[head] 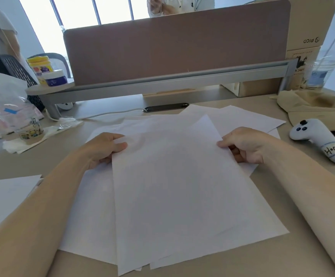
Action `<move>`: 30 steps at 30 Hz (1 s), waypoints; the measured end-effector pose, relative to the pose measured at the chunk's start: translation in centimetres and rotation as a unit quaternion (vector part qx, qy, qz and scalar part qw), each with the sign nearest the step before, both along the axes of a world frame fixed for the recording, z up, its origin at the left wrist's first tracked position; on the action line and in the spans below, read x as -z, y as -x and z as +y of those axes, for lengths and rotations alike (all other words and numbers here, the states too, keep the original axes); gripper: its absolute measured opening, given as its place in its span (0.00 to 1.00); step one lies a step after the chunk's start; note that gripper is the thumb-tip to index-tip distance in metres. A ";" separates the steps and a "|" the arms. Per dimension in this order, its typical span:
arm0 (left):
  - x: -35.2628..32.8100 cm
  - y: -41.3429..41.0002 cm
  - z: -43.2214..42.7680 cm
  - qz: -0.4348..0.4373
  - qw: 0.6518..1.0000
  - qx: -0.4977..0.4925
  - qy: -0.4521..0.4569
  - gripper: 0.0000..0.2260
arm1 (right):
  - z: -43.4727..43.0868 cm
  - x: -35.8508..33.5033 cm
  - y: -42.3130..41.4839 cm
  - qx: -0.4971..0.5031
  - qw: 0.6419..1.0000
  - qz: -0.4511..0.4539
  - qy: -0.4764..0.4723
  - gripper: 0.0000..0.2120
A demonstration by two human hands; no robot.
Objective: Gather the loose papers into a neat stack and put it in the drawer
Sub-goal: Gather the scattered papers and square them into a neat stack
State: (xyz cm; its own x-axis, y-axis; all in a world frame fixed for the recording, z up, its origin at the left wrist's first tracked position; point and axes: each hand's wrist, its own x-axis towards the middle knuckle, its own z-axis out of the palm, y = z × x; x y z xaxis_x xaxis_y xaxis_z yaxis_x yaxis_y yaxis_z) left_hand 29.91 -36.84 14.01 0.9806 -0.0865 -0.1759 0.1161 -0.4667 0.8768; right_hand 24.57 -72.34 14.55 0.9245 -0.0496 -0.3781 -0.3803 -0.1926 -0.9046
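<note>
Several white sheets of paper (182,186) lie fanned and overlapping on the beige desk (272,188) in front of me. My left hand (104,149) pinches the left edge of the pile, thumb on top and fingers curled beneath. At the right edge my right hand (244,145) grips the sheets the same way. More sheets (242,118) stick out askew behind the pile. Another loose sheet (4,196) lies apart at the left edge of the view. No drawer is in view.
A white handheld controller (318,140) and a beige cloth (312,106) lie at the right. A brown desk divider (172,50) stands behind. Plastic bags (6,108), a small cup (31,130) and jars (48,70) crowd the left. A plastic cup (318,72) stands far right. A person (172,5) stands beyond the divider.
</note>
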 end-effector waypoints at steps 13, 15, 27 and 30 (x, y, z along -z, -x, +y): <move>-0.5 0.7 0.8 -0.089 0.982 -0.134 -0.096 0.16 | 0.7 -1.2 0.9 0.039 0.956 -0.101 0.272 0.08; -0.8 1.1 1.4 -0.042 0.989 -0.107 -0.094 0.20 | 0.1 -0.8 0.6 0.055 0.960 -0.089 0.259 0.12; -1.3 2.5 -1.0 0.000 0.994 -0.011 -0.112 0.10 | 0.9 0.4 0.3 0.056 0.978 -0.091 0.178 0.06; -1.1 1.6 0.0 -0.107 0.981 -0.109 -0.118 0.07 | 0.8 0.3 0.4 0.055 0.982 -0.081 0.159 0.06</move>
State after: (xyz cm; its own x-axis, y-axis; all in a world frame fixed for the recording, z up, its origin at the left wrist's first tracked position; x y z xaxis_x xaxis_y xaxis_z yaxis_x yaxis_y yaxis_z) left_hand 28.29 -36.88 15.10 0.9881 0.1470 0.0461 0.0603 -0.6442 0.7625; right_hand 24.21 -71.56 14.23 0.9538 -0.2438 -0.1753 -0.2701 -0.4415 -0.8556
